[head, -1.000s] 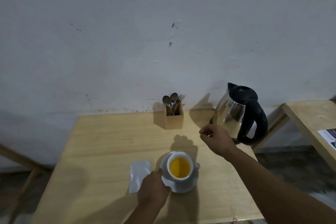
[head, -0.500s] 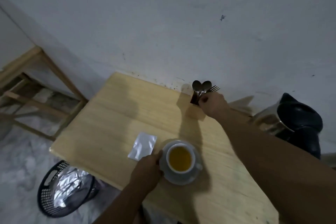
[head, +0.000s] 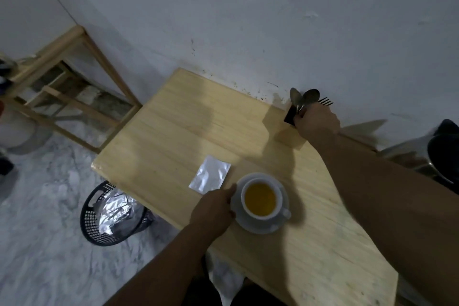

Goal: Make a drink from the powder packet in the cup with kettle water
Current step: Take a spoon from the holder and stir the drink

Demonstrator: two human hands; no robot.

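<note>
A black mesh waste basket [head: 113, 216] lined with crumpled foil sits on the marble floor just off the table's left edge, handy for wrappers. On the pale wooden table [head: 173, 117], a flat silver powder packet [head: 210, 177] lies just beside the saucer, apparently emptied and set aside within reach. The person's left hand [head: 213, 208] rests at the saucer [head: 259, 225] rim, fingers curled loosely against its left edge and touching it, probably to steady the crockery while the other arm stretches across. The white cup [head: 262, 200] stands upright on the saucer near the table's front, already holding an amber-yellow liquid, which suggests powder and kettle water have both gone in and stirring remains. Farther right, at the wall, the right hand [head: 316, 122] reaches into the dark cutlery holder [head: 289, 117], fingers closed around the handles there; two spoons [head: 304, 98] and a fork [head: 326, 101] stand bowl-and-tines up above the knuckles. Which handle is pinched cannot be made out, though a spoon would be the sensible pick. The holder sits against the wall, well apart from the cup, which explains the long reach over the tabletop. At the far right edge the steel kettle [head: 407, 154] with its black lid is only partly in view, parked clear of the cup and beyond the outstretched forearm.
</note>
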